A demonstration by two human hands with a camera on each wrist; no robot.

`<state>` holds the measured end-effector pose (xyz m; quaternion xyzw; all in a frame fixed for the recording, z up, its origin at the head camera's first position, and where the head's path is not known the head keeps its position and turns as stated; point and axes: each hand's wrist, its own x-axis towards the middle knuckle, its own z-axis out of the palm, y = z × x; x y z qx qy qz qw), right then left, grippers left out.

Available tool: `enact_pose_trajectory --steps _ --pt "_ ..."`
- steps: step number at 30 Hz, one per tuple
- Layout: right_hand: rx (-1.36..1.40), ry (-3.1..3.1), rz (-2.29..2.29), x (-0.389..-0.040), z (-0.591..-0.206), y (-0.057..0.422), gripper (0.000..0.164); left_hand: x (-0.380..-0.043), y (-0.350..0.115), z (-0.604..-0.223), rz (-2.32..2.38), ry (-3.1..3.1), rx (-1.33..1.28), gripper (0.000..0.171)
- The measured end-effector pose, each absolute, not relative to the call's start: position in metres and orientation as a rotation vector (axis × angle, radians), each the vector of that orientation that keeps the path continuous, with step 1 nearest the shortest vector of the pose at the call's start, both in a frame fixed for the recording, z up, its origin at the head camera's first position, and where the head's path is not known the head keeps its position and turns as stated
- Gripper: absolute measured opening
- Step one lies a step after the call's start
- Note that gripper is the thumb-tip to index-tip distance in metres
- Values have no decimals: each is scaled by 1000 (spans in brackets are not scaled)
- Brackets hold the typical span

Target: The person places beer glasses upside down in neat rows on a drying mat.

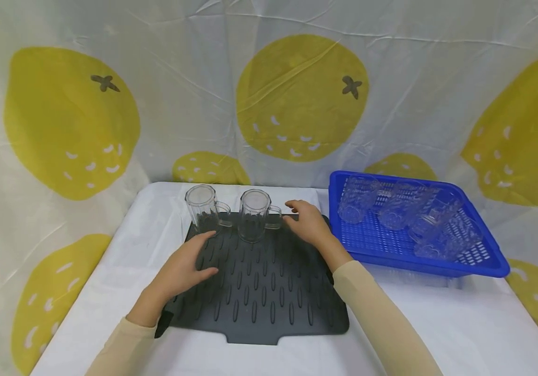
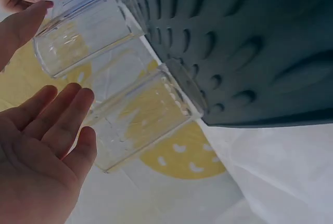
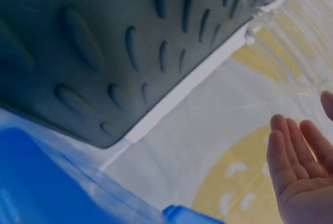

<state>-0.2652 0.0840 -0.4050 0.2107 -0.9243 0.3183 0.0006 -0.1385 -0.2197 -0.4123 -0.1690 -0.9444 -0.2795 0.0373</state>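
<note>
Two clear glass mugs stand upside down at the back of a dark grey drying mat (image 1: pixel 269 292), handles toward the right. My left hand (image 1: pixel 179 271) is in front of the left mug (image 1: pixel 203 206), fingers extended and thumb apart, holding nothing. In the left wrist view its open palm (image 2: pixel 41 156) faces up beside that mug (image 2: pixel 151 115). Just right of the other mug (image 1: pixel 252 216), near its handle, my right hand (image 1: pixel 308 222) hovers with loosely bent fingers and nothing in it. The right wrist view shows its fingers (image 3: pixel 294 151) relaxed, below the mug's glass (image 3: pixel 291 37).
A blue plastic basket (image 1: pixel 367 256) sits to the right of the mat, with several clear glass mugs (image 1: pixel 395 209) lying in it. A white cloth (image 1: pixel 123 271) covers the table. Behind hangs a white curtain (image 1: pixel 184 104) printed with yellow lemons.
</note>
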Motion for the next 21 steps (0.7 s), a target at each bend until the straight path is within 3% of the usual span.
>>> enact_pose_trajectory --steps 9,21 --pt "549 -2762 1115 -238 -395 107 41 -95 -240 -442 -868 -2994 -405 70" --pt "411 -2609 1312 -210 -391 142 36 -77 -246 -458 -935 -2981 -317 67"
